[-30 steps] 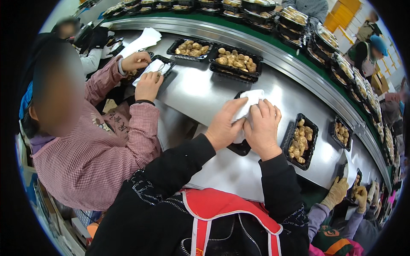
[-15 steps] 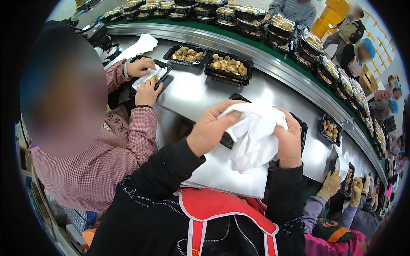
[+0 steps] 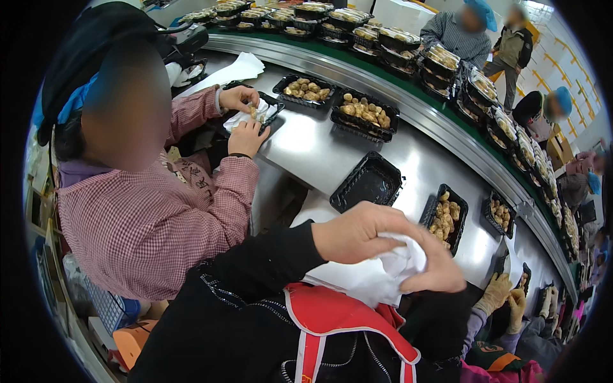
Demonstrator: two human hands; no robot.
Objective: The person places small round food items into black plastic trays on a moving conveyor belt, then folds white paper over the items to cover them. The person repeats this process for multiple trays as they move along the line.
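Observation:
A crumpled white cloth is bunched low in front of my red apron bib. My left hand is curled over its upper edge, with the thumb against a fold. My right hand closes around the right side of the same cloth, its fingers partly smeared by motion. Just beyond my hands, an empty black plastic tray lies tilted on the steel table. Right of it is a black tray of brown mushroom-like pieces. White sheets lie partly hidden under my hands and the cloth.
A co-worker's hands work over a cloth-lined tray at the left. More filled trays stand along the metal rail; stacked wrapped packs line the green conveyor behind it. Gloved hands of another person are at the right.
Both my hands brought the white cloth down and closer to my body, bunching it. The empty tray and the filled tray at the right, largely hidden before, now show. The view shifted slightly.

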